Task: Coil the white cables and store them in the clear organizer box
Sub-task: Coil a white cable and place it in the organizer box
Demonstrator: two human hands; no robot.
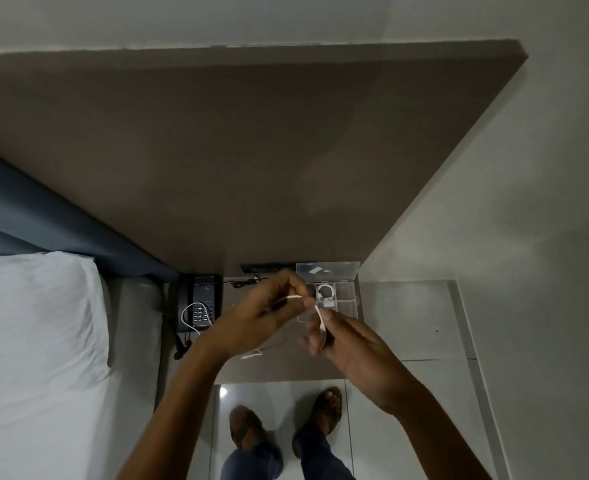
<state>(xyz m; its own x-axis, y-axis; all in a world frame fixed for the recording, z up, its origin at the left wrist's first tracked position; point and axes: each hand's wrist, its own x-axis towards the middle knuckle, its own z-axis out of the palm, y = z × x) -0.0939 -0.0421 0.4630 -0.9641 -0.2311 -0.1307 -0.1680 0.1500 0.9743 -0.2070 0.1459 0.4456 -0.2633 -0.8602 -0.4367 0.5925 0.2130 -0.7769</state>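
Note:
Both hands hold one thin white cable (319,315) above the small bedside table. My left hand (265,317) pinches a stretch of it between thumb and fingers. My right hand (341,341) pinches the other part, which bends between the two hands. Part of the cable loops over the telephone (201,306) and trails behind my left wrist. The clear organizer box (346,299) stands open at the table's back right, its lid (327,270) up against the wall panel. A coiled white cable (325,292) lies in one of its compartments.
A dark telephone sits at the table's left, its black cord hanging down the side. A bed with a white pillow (33,317) fills the left. A brown wall panel (251,150) rises behind the table. My feet stand on a glossy white tile floor (407,372).

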